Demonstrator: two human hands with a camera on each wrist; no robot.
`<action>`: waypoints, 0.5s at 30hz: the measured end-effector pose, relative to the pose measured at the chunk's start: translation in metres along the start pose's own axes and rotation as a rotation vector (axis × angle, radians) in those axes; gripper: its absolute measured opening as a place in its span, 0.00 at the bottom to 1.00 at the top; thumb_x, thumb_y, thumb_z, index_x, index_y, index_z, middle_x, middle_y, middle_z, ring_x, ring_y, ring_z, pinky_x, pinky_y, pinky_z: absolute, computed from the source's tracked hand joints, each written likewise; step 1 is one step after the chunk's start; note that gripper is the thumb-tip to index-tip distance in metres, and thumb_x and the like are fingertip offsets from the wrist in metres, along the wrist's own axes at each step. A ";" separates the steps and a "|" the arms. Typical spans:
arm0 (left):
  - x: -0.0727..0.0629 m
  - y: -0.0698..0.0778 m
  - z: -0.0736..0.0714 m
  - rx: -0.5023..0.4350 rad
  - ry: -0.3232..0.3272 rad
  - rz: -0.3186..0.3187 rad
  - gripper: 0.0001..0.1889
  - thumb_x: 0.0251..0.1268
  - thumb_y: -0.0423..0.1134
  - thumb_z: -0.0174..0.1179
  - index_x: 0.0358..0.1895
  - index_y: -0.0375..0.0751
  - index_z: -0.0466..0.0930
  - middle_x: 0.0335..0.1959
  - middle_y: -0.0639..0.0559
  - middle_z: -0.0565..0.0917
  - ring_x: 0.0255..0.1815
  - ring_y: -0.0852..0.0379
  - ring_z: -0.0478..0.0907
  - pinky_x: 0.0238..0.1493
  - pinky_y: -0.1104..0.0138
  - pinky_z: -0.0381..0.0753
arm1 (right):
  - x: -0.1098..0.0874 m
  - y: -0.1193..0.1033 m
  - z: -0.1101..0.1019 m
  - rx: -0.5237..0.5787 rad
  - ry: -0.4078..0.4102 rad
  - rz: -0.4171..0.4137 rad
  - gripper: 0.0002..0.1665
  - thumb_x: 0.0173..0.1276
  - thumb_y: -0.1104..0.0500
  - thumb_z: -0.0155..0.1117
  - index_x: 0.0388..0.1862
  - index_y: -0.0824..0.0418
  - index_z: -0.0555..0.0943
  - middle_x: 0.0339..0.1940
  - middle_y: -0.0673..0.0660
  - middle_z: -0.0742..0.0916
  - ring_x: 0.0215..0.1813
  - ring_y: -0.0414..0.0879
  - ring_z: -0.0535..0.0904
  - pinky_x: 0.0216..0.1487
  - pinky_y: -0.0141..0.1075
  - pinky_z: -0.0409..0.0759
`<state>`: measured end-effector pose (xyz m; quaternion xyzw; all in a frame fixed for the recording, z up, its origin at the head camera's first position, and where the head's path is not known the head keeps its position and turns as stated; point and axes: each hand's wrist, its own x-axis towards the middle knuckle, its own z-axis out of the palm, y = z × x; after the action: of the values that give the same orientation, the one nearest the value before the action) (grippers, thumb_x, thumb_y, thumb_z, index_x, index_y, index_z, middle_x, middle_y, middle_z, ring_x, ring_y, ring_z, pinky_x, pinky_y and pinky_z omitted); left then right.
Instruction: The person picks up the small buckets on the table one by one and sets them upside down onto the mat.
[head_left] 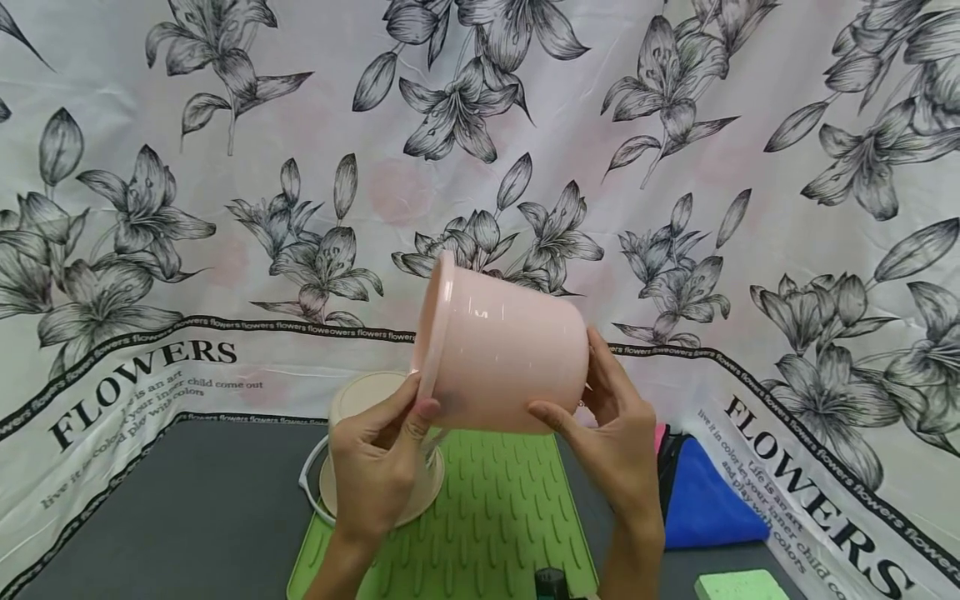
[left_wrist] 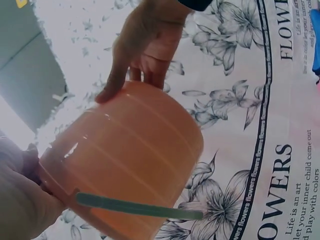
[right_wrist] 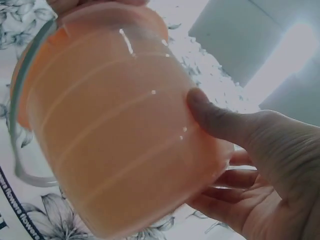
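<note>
A glossy pink plastic bucket (head_left: 510, 350) is held up off the mat, tipped on its side with its mouth facing left. My left hand (head_left: 375, 458) pinches the rim between thumb and fingers. At the other end, my right hand (head_left: 611, 425) grips the base, thumb on the lower side and fingers behind the bottom. Faint ring lines circle the bucket (left_wrist: 130, 155) in the left wrist view. A grey-green bail handle (right_wrist: 20, 95) arcs by the rim in the right wrist view. The bucket's inside is mostly hidden.
Below lies a green ridged mat (head_left: 487, 517) on a dark grey table (head_left: 195, 500). Behind my left hand stands a cream round-based object (head_left: 427, 500) with a white loop. To the right are a blue cloth-like item (head_left: 712, 500) and a light green block (head_left: 738, 585). A black-capped item (head_left: 551, 581) is in front.
</note>
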<state>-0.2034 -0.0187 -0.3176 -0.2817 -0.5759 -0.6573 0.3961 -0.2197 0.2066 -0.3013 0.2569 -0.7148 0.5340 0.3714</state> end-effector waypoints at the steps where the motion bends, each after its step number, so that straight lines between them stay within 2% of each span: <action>1: 0.000 0.000 0.000 0.006 -0.009 -0.010 0.18 0.67 0.20 0.64 0.59 0.19 0.80 0.50 0.20 0.84 0.52 0.67 0.88 0.51 0.73 0.88 | 0.000 -0.002 0.000 0.012 0.014 -0.009 0.63 0.48 0.80 0.80 0.82 0.60 0.64 0.77 0.69 0.76 0.69 0.38 0.82 0.64 0.29 0.84; 5: 0.000 -0.002 -0.001 0.091 -0.070 -0.009 0.19 0.70 0.23 0.63 0.62 0.25 0.81 0.52 0.30 0.89 0.50 0.69 0.87 0.49 0.77 0.88 | 0.000 -0.009 0.000 -0.040 0.092 -0.038 0.60 0.46 0.79 0.83 0.79 0.59 0.69 0.73 0.69 0.79 0.67 0.34 0.83 0.63 0.30 0.84; 9: 0.000 -0.005 -0.001 0.322 -0.088 0.081 0.21 0.66 0.25 0.67 0.62 0.30 0.83 0.50 0.41 0.87 0.51 0.59 0.85 0.53 0.78 0.85 | -0.003 -0.016 0.000 -0.077 0.161 -0.054 0.59 0.44 0.79 0.83 0.77 0.61 0.72 0.72 0.68 0.81 0.69 0.35 0.82 0.65 0.29 0.82; 12: 0.000 -0.007 0.000 0.474 -0.067 0.142 0.29 0.60 0.25 0.72 0.67 0.32 0.80 0.46 0.42 0.85 0.47 0.52 0.88 0.50 0.75 0.87 | -0.004 -0.019 0.000 -0.088 0.194 -0.078 0.57 0.42 0.81 0.83 0.75 0.63 0.74 0.71 0.69 0.81 0.69 0.36 0.81 0.67 0.29 0.81; 15: -0.002 -0.007 0.003 0.485 -0.060 0.126 0.35 0.58 0.24 0.73 0.72 0.33 0.75 0.43 0.40 0.87 0.41 0.48 0.90 0.44 0.70 0.91 | -0.005 -0.021 0.002 -0.116 0.209 -0.108 0.54 0.42 0.80 0.83 0.73 0.64 0.77 0.70 0.70 0.82 0.69 0.35 0.81 0.67 0.29 0.80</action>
<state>-0.2088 -0.0155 -0.3224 -0.2330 -0.7096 -0.4653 0.4750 -0.2010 0.1980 -0.2935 0.2163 -0.6870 0.4948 0.4862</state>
